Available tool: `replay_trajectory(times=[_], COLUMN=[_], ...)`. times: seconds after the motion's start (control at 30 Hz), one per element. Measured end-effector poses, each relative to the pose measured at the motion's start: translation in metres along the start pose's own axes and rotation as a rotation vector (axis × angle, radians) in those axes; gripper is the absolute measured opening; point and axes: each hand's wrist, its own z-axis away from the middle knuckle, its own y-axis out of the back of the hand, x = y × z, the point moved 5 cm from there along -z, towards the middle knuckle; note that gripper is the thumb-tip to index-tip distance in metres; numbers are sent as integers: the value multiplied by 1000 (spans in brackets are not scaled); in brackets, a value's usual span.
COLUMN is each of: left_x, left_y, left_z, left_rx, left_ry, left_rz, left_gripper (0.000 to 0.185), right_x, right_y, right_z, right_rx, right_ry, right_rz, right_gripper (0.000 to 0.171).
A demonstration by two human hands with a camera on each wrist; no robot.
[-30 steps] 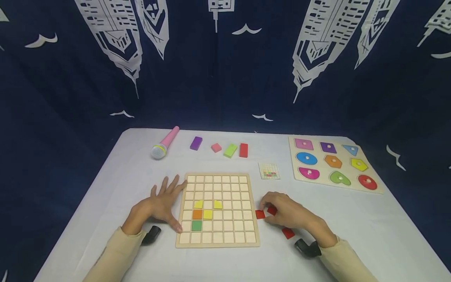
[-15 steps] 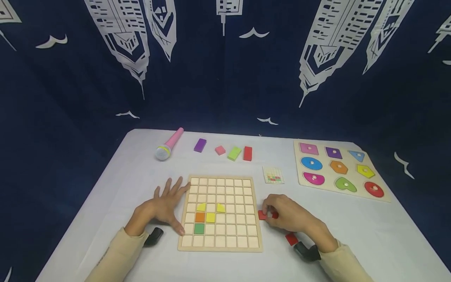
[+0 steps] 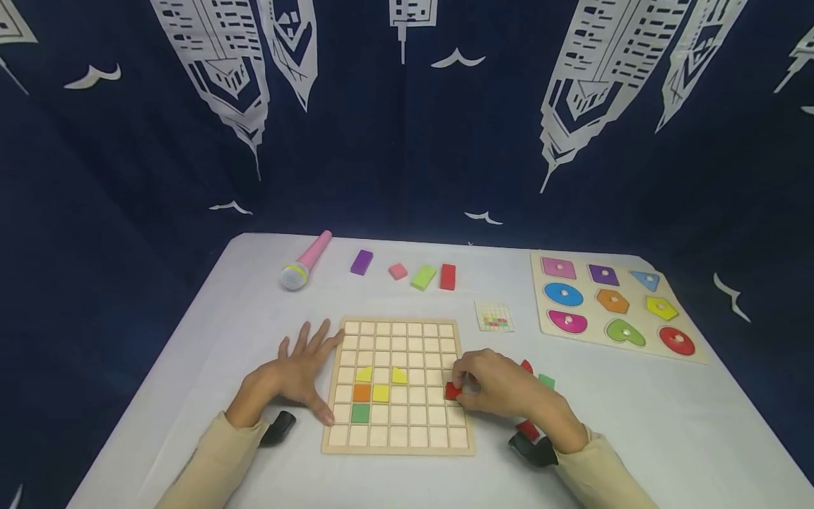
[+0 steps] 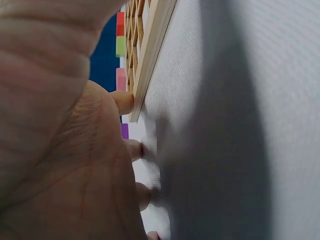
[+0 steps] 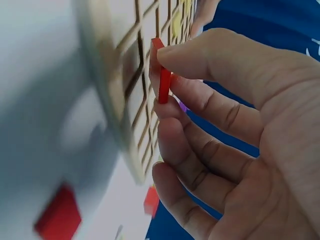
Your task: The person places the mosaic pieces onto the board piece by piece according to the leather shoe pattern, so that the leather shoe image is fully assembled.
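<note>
A wooden grid board (image 3: 398,449) lies at the middle of the table. In its cells sit an orange tile (image 3: 361,392), a green tile (image 3: 360,413), and yellow tiles (image 3: 381,393). My left hand (image 3: 294,375) is spread at the board's left side, thumb and a fingertip touching its frame. My right hand (image 3: 499,385) pinches a red square tile (image 5: 164,75) between thumb and fingers, over the board's right edge. More red tiles (image 3: 528,428) and a green piece (image 3: 545,381) lie on the table, partly hidden by the right hand and forearm.
A small pattern card (image 3: 494,317) lies beyond the board's right corner. Behind are a pink microphone (image 3: 307,260) and purple (image 3: 362,262), pink (image 3: 398,271), lime (image 3: 422,277) and red (image 3: 448,277) blocks. A shape puzzle board (image 3: 645,353) lies at the back right.
My right hand has picked up a red tile from beside the board and moved left, over its right edge. A green piece has come into sight behind it. My left hand stays put.
</note>
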Motion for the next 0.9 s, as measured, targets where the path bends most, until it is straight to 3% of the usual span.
replay_trajectory(times=[0.57, 0.9], left_x=[-1, -1], left_y=[1, 2], left_z=[-3, 0], left_rx=[1, -9], left_ry=[2, 10], left_rz=[13, 6], left_gripper=[150, 149], right_x=[-67, -73], right_y=[-36, -49], right_z=[-49, -62], right_rx=[-140, -144], right_ry=[192, 186], right_rz=[-151, -109], right_gripper=[9, 11])
